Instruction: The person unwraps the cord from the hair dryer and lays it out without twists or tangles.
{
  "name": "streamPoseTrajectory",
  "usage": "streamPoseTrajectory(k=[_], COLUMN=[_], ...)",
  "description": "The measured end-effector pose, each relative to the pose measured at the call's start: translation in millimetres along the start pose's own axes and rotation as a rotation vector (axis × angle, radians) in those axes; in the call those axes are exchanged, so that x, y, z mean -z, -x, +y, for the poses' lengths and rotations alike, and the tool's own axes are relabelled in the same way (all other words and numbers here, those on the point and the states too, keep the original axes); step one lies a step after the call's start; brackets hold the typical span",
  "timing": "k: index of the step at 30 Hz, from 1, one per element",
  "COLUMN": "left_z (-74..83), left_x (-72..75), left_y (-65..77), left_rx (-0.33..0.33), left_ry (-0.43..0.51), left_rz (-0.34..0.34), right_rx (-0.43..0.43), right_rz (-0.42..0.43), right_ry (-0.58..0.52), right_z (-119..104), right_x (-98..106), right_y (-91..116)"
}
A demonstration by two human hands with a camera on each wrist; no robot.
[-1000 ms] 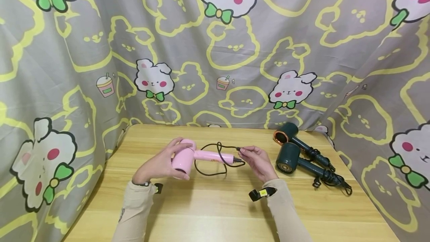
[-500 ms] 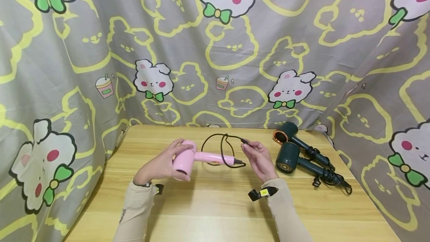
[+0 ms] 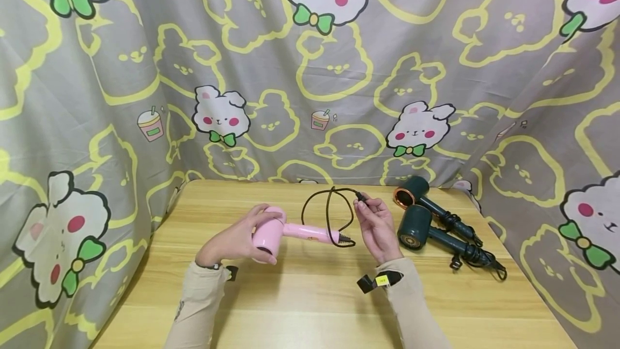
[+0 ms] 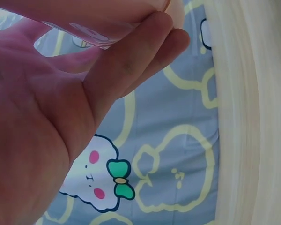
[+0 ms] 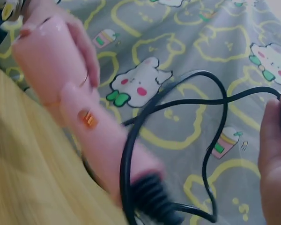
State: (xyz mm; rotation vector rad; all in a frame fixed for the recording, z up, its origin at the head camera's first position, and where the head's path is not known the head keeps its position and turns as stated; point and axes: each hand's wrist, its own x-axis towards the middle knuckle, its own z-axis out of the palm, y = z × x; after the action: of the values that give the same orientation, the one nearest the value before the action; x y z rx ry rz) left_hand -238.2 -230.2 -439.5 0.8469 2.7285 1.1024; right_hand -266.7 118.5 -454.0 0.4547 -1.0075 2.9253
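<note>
A pink hair dryer is held above the table, its handle pointing right. My left hand grips its head from the left, with the thumb at the lower end and fingers over the top; the left wrist view shows two fingers along the pink body. From the handle's ribbed end the black cord rises in a loose loop that crosses itself. My right hand pinches the plug end of that cord, right of the handle. The fingers partly hide the plug.
Two dark green hair dryers lie at the table's right: one with a copper-coloured ring behind, another in front, both with cords wound on their handles. A patterned curtain encloses the wooden table at the back and sides.
My right hand has moved up and slightly right with the plug end, lifting the cord loop higher. The pink hair dryer has shifted slightly right and down in my left hand.
</note>
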Motion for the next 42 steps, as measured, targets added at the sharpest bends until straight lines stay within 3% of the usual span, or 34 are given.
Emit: streamPoseTrajectory(k=[7, 12, 18, 25, 30, 35, 42], left_z=[-0.3, -1.4, -4.8, -13.3, -16.6, -18.5, -22.3], left_x=[-1.2, -1.5, -1.3, 2.4, 7.8, 13.0, 19.1], left_y=[-0.1, -0.1, 0.3, 2.5, 6.7, 10.9, 14.8], left_rx=[0.009, 0.016, 0.043, 0.077, 0.09, 0.089, 0.101], left_ry=[0.012, 0.002, 0.017, -0.014, 0.004, 0.002, -0.02], left_rz=[-0.009, -0.005, 0.004, 0.075, 0.157, 0.223, 0.259], right_rx=[0.045, 0.047, -0.005, -0.118, -0.256, -0.357, -0.377], right_rz=[-0.1, -0.228, -0.466, -0.793, -0.991, -1.045, -0.987], right_ry=[-0.098, -0.143, -0.145, -0.014, 0.098, 0.188, 0.283], right_z=[-7.4, -10.0, -12.3, -13.4, -13.4, -15.8, -28.5], right_x=[-10.4, -14.0, -14.9, -12.0, -6.8, -4.4, 1.6], right_y=[4.3, 7.4, 10.4, 10.3, 8.5, 7.5, 8.8])
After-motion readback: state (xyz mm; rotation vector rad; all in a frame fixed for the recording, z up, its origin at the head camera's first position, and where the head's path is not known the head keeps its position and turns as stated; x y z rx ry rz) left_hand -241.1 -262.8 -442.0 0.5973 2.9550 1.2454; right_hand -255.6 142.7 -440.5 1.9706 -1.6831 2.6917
